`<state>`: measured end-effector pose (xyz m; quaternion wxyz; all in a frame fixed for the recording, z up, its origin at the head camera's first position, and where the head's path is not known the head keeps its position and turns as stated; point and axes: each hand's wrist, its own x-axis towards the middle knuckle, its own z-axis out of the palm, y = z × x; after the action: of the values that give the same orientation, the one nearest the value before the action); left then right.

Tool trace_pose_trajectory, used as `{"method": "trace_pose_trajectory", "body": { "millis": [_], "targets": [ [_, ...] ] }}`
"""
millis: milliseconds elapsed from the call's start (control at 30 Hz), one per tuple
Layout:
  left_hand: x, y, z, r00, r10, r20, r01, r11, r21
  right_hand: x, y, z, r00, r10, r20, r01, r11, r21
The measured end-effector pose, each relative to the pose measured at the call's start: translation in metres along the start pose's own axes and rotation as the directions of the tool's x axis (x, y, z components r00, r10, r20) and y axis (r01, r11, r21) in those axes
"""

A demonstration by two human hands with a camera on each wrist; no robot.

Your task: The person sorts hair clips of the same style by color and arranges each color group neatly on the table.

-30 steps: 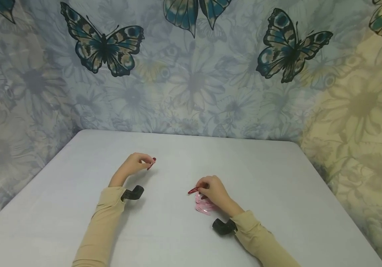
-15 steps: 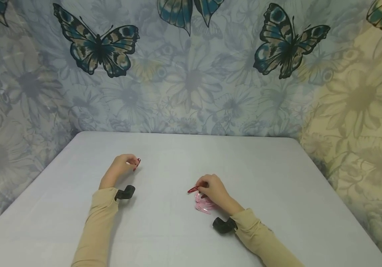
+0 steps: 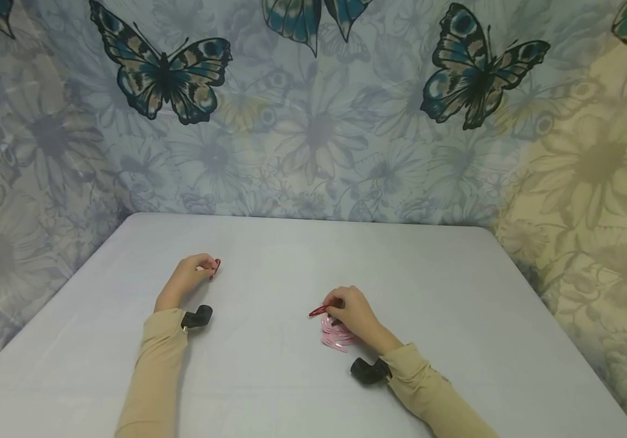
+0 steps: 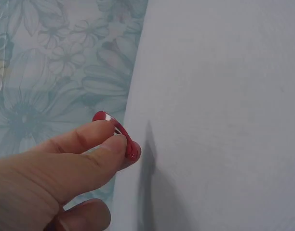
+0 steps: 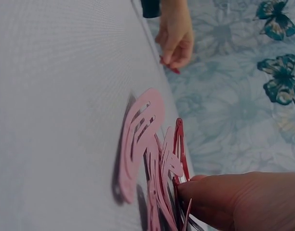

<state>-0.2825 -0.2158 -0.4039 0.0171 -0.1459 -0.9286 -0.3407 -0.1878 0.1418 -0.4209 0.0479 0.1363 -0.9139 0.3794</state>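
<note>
In the head view my left hand [image 3: 184, 278] is above the left part of the table, pinching a red snap hair clip [image 4: 127, 136] between thumb and fingers. The left wrist view shows that clip tilted, its rounded end above the fingertips. My right hand [image 3: 353, 311] pinches another red hair clip [image 3: 318, 311], which points out to the left. Beneath the right fingers lies a small pile of pink snap hair clips [image 3: 337, 342]. Up close in the right wrist view, pink clips [image 5: 154, 101] overlap one another beside the red one, with some dark metal parts near the fingertips.
A white table [image 3: 269, 377] extends under both hands to a back edge. Behind it hangs a floral cloth [image 3: 318, 140] with printed butterflies. A black wrist camera [image 3: 198, 316] sits at the left cuff, another black camera [image 3: 369, 371] at the right.
My left hand has moved left across the table with its red hair clip, more slowly toward now. The right hand and its red clip have stayed nearly still over the pink pile.
</note>
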Motion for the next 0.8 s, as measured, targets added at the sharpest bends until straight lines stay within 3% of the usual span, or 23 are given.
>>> {"method": "trace_pose_trajectory", "body": {
  "millis": [200,333,567,800],
  "targets": [
    [0.006,-0.013,0.008,0.999,0.007,-0.037,-0.007,1.0,-0.001,0.0,0.002,0.0,1.0,-0.018,0.002,0.018,1.0,0.015],
    [0.006,-0.019,0.007,0.997,-0.015,-0.071,0.018,0.999,0.045,0.001,0.003,0.001,1.0,-0.01,-0.003,0.01,1.0,0.011],
    [0.006,-0.016,0.003,0.997,0.018,-0.069,-0.007,0.988,0.157,0.001,0.0,0.001,0.999,-0.011,-0.034,0.01,0.999,-0.03],
    [0.004,-0.018,0.006,0.994,0.025,-0.107,-0.005,0.984,0.179,0.001,0.001,0.002,0.999,-0.032,-0.019,0.031,0.999,-0.021]
  ]
}}
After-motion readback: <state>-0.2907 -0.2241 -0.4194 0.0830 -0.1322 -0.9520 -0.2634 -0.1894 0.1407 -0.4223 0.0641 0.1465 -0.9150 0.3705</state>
